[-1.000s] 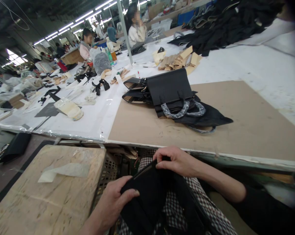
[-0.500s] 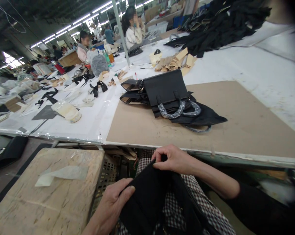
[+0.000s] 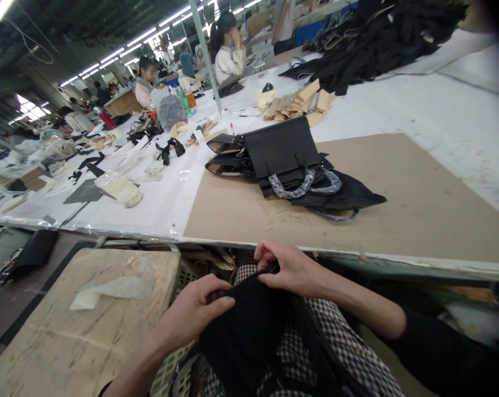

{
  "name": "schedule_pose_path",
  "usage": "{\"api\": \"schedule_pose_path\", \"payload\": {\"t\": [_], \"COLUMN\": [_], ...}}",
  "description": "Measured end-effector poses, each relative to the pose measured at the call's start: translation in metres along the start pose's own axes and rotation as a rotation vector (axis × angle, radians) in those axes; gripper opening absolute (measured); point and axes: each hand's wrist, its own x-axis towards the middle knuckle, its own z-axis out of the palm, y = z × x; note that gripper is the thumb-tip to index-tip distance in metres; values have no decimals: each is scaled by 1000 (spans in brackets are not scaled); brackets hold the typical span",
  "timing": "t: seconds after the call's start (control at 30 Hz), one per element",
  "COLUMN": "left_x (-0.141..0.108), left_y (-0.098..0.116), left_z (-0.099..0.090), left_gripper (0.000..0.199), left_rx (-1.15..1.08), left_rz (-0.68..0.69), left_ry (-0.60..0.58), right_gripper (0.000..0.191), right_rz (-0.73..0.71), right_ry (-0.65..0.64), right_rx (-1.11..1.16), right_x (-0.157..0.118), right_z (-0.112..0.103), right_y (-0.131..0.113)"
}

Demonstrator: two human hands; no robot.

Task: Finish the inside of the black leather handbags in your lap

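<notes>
Since the earlier frame the left hand (image 3: pixel 191 314) has slid up the edge of the black cloth piece (image 3: pixel 245 336), toward the right hand (image 3: pixel 288 270); a standing person (image 3: pixel 283 22) shows more fully at the back.

Left fingers: clamped on the upper edge of the cloth piece, thumb on the near side. Right fingers: curled, pinching the same edge farther along, near the left thumb. The cloth piece hangs from both hands over checked trousers (image 3: pixel 296 353), its lower part in dark folds.

Left of the lap, an open-lattice basket (image 3: pixel 183 369); contents mostly hidden, cannot tell. Beside it a stained tan block (image 3: pixel 108 342), a pale strip (image 3: pixel 129 288) lying across its top. Farther left and lower than the main surface, a black bag (image 3: pixel 36 253).

Main surface (image 3: pixel 439 110): white, with a brown sheet (image 3: pixel 398 198) laid flat. On the sheet, black bags (image 3: pixel 282 143) piled on their sides, handles (image 3: pixel 294 190) wrapped in clear plastic. Open ends at left show tan inside.

Left of the sheet, a pale tub (image 3: pixel 125 190) lying on its side over dark flat pieces; what it holds, if anything, is unclear. Beyond the bags, a yellowish pot (image 3: pixel 264 99) with something black at its mouth, near tan paper pieces (image 3: pixel 294 105). Farther off, a bulging grey plastic bag (image 3: pixel 170 110), contents not readable, near a green bottle (image 3: pixel 182 99) and an orange bottle (image 3: pixel 191 100). Far right, a large heap of black cloth (image 3: pixel 369 44).
</notes>
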Motion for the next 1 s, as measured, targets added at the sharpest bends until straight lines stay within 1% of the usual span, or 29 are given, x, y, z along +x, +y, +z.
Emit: {"api": "schedule_pose_path", "payload": {"t": [0.07, 0.17, 0.23, 0.33, 0.43, 0.53, 0.6, 0.63, 0.67, 0.73, 0.77, 0.83, 0.9, 0.97, 1.0], "left_x": [15, 36, 42, 34, 14, -1, -1, 4, 12, 34, 47, 71, 88, 96, 98], "left_y": [11, 21, 21, 11, -3, -9, -4, 1, 7, 20, 26, 35, 37, 34, 32], "left_z": [3, 13, 18, 19, 10, 0, -3, -2, 1, 10, 17, 30, 41, 47, 48], "left_gripper": [25, 28, 30, 33, 36, 34, 25, 19, 18, 33, 39, 45, 46, 40, 35], "left_rx": [30, 101, 111, 73, 51, 118, 226, 275, 305, 288, 240, 121, 20, -14, -5], "left_rz": [64, 179, 179, 73, -38, -61, -49, -37, -15, 46, 81, 136, 197, 230, 227], "left_ry": [-32, -52, -59, -65, -49, -58, -57, -47, -39, -33, -53, -95, -136, -171, -183], "right_gripper": [35, 28, 27, 33, 33, 31, 31, 31, 31, 30, 30, 27, 23, 26, 32], "right_rz": [-26, -40, -27, 5, 27, 15, 21, 26, 25, 12, 10, 15, 17, 2, -3], "right_ry": [-12, -31, -36, -16, -10, -12, -2, 7, 13, 22, 27, 31, 55, 153, 218], "right_rx": [-22, -21, 7, 43, 78, 120, 131, 134, 140, 175, 202, 251, 264, 196, 139], "right_x": [0, 0, -2, -5, -7, -8, -7, -7, -6, -6, -6, -9, -21, -44, -58], "right_z": [1, 2, 1, -2, -5, -4, -1, 1, 3, 5, 5, -1, -12, -22, -25], "right_y": [2, 6, 9, 13, 15, 12, 8, 6, 5, 3, 4, 6, 8, 7, 4]}}
